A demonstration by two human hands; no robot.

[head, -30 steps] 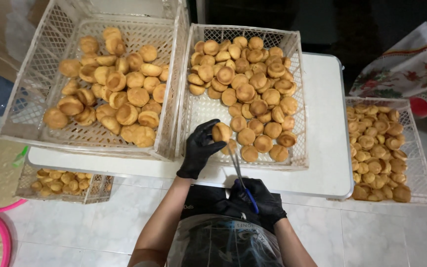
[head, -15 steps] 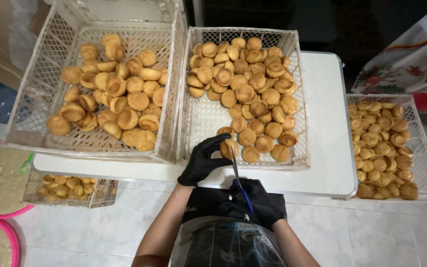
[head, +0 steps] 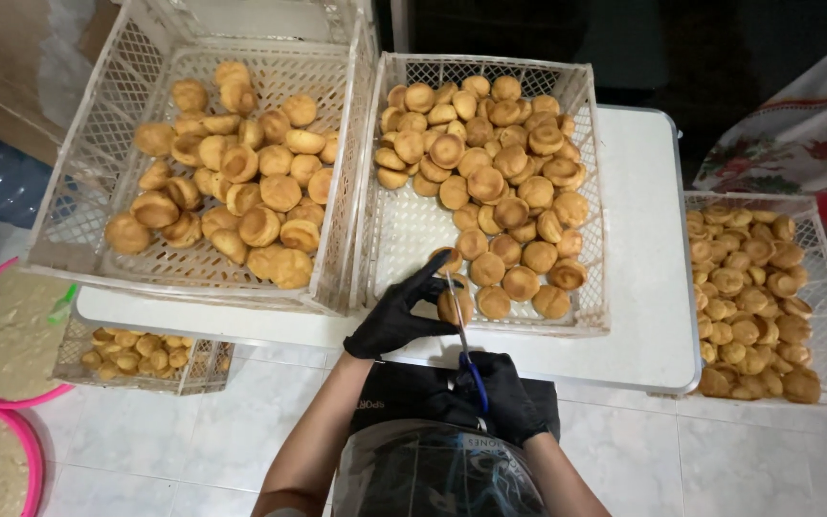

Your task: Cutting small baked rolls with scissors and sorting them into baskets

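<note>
A person in black gloves works at a white rectangular table (head: 638,316) holding 2 white plastic lattice crates of round golden-brown pastry buns. The left hand (head: 396,314) is closed around 1 bun (head: 453,306), held over the near edge of the right-hand crate (head: 588,316). The right hand (head: 506,394), nearer the body than that crate, grips blue-handled scissors (head: 462,337) whose blades touch the held bun. This looks like the cutting step; the snip seems to call for a steady grip. The left-hand crate (head: 78,191) sits beside it.
</note>
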